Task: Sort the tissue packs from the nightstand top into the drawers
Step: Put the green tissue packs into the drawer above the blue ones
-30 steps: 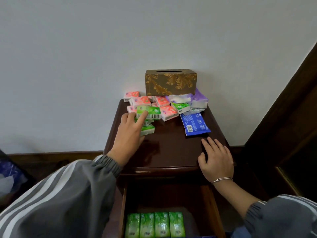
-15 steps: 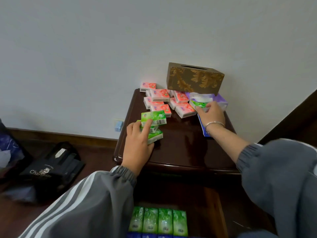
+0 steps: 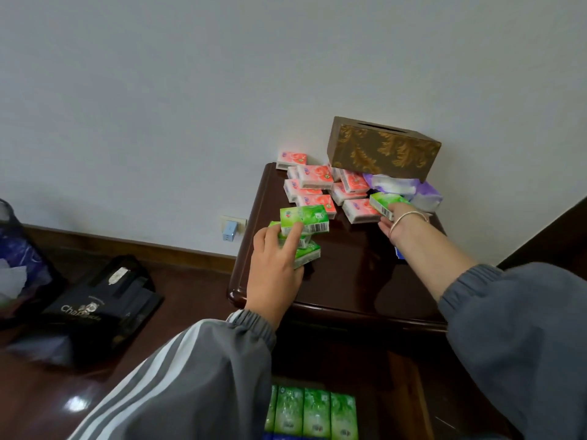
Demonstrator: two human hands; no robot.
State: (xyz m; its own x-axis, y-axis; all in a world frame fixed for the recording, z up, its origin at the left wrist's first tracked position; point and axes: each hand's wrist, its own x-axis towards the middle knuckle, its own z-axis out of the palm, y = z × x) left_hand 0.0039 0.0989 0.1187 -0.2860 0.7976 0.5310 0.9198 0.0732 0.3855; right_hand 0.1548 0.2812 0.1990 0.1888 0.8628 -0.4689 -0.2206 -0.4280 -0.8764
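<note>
Nightstand point(image 3: 349, 281): right hand point(image 3: 391, 221) grip now pinches green pack point(image 3: 382, 201); left hand point(image 3: 274, 268) still clasps green stack point(image 3: 305, 220).

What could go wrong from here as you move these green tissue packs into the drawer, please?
The left hand holds a loose stack of green packs, the top one skewed; lifting could spill it.
The pink pack sits right at the back corner of the nightstand; a nudge may drop it.
The right hand grips a green pack amid the pile; neighbours could slide.
</note>
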